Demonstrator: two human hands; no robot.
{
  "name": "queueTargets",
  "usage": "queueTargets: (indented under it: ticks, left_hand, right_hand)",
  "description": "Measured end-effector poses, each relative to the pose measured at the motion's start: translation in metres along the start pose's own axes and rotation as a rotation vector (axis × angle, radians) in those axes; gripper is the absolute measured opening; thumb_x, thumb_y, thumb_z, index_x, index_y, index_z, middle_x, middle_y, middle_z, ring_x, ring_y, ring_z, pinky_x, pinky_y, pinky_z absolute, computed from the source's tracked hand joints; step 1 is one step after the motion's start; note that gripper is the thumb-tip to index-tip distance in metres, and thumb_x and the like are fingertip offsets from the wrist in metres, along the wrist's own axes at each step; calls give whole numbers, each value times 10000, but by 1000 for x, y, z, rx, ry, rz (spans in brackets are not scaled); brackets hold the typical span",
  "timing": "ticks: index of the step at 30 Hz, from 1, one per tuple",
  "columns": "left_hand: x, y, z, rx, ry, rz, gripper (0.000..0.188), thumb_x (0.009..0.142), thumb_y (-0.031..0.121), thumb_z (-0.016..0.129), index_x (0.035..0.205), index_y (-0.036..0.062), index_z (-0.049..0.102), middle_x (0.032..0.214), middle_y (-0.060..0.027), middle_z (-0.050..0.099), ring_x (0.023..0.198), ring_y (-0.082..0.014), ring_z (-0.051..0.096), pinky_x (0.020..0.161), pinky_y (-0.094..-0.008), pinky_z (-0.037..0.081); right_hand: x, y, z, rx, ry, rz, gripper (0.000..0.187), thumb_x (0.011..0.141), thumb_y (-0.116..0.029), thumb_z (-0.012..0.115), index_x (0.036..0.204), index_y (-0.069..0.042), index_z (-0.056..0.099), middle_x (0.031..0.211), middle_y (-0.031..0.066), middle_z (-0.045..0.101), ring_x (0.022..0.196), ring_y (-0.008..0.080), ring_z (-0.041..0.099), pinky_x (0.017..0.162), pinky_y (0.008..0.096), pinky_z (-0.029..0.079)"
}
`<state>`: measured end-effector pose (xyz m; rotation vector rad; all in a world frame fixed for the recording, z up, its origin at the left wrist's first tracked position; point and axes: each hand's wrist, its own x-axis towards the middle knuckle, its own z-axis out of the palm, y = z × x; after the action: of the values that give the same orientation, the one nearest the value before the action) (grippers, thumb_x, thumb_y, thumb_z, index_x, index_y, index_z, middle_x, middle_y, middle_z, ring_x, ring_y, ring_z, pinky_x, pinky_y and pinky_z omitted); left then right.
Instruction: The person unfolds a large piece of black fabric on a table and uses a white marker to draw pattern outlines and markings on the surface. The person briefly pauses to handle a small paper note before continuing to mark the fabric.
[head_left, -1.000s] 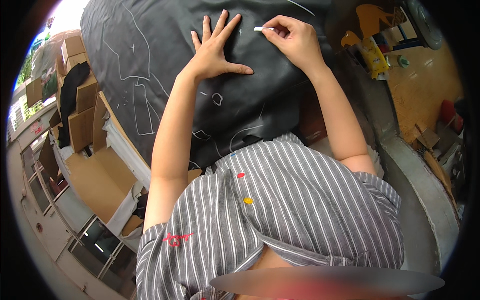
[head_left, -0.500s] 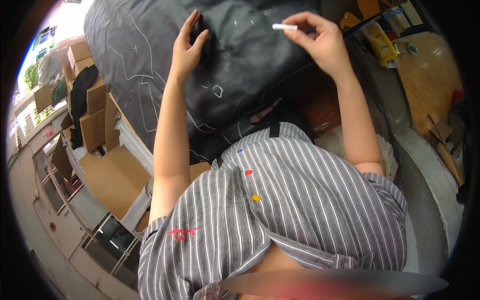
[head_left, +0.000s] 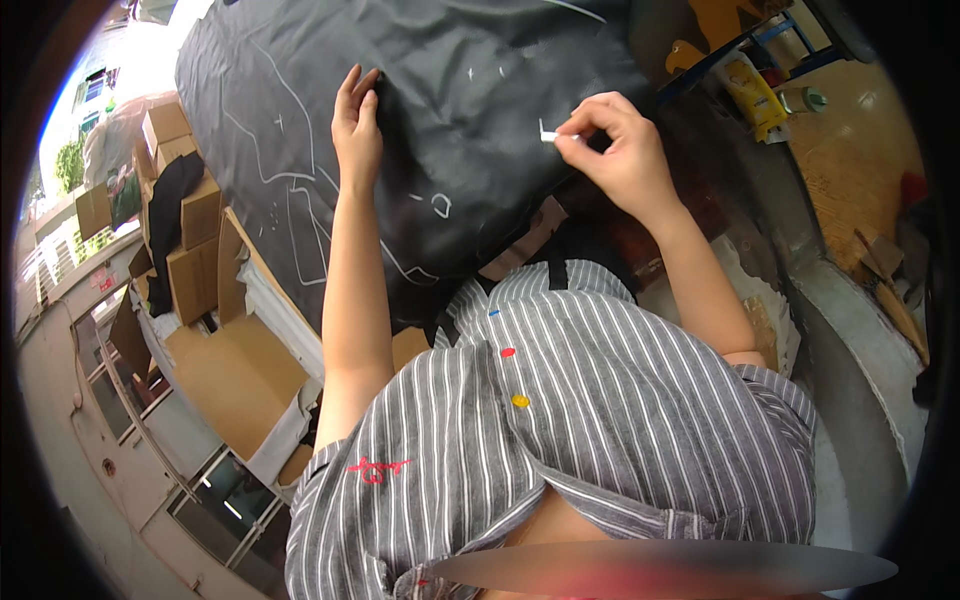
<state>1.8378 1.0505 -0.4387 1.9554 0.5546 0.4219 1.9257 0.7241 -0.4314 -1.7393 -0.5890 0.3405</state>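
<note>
Spreading across the upper centre of the frame, a dark fabric marked with white chalk lines is seen draped over the desk. The left hand, in the upper left of centre, is laid on the fabric with its fingers together and curled over a raised fold, gripping the cloth. The right hand, in the upper right of centre, is closed on a small piece of white chalk, pinched between thumb and fingertips, its end just above or touching the fabric. Cardboard boxes are stacked at the left edge. A yellow bottle is seen at the upper right.
</note>
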Motion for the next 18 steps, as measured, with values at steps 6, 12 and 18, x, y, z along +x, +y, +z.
queueTargets:
  ticks: [6,12,18]
  left_hand:
    - [-2,18,12,224,-24,-26,352,984,118,560,1332,73,598,1362,-113,601,1289,-211,527,1097,-330,367]
    - [47,48,73,533,-294,480,358,982,278,583,1338,269,623,1499,-87,482,1445,-378,321,1176,-495,237]
    - [92,30,115,860,-398,309,601,994,608,382,1547,399,278,1661,-16,156,1518,-412,8,1129,-710,-10]
  right_hand:
    - [33,21,-58,520,421,146,220,910,-64,707,1109,10,652,964,84,724,855,106,683,683,199,526]
    - [54,20,-56,94,333,-5,145,891,-162,734,941,-26,734,745,12,706,687,64,646,614,199,488]
    - [111,19,-32,-338,268,-134,192,832,-272,725,869,-84,731,721,61,704,672,214,690,641,337,535]
